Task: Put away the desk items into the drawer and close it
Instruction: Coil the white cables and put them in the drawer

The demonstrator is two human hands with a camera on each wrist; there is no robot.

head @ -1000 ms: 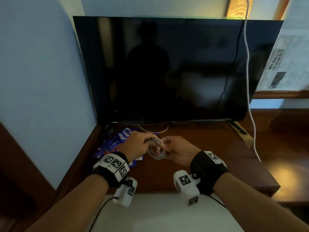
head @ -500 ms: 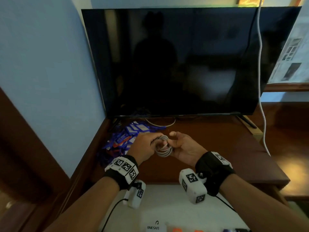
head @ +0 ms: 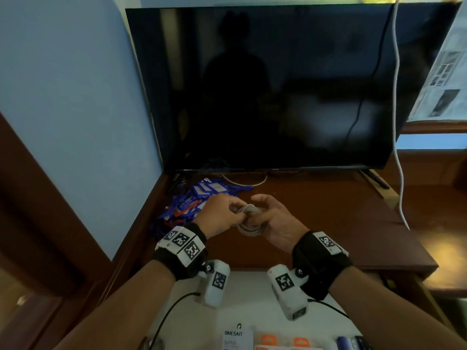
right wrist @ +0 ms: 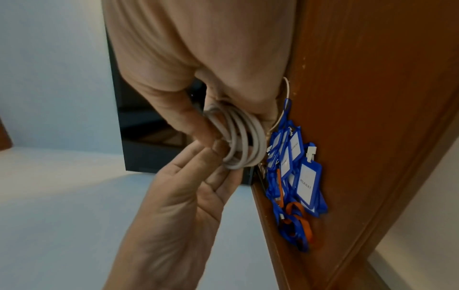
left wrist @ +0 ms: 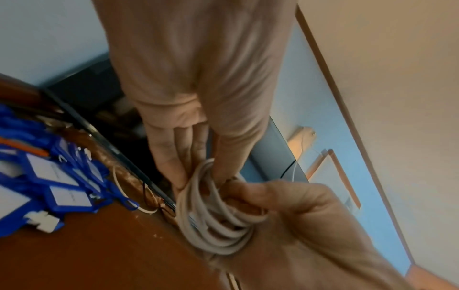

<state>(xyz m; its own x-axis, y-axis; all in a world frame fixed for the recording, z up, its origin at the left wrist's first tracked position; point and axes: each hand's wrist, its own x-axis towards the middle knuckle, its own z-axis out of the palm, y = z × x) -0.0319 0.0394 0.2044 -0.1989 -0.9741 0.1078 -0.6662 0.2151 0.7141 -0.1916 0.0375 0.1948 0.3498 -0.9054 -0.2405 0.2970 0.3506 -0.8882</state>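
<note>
"ONESAM" printed in dark capitals on white package (head: 238,338) at near edge of head view, small logo mark above word; smaller grey line beneath starts "SUPER", rest too blurred to read. "PELAWAT" printed lengthwise on white insert of blue tag (right wrist: 307,183) in pile of blue tags on wooden surface, right wrist view; neighbouring tag (right wrist: 294,147) shows same kind of lettering, only "...AWAT" legible. Square black-and-white coded markers on wristbands (head: 181,241), no readable text.
</note>
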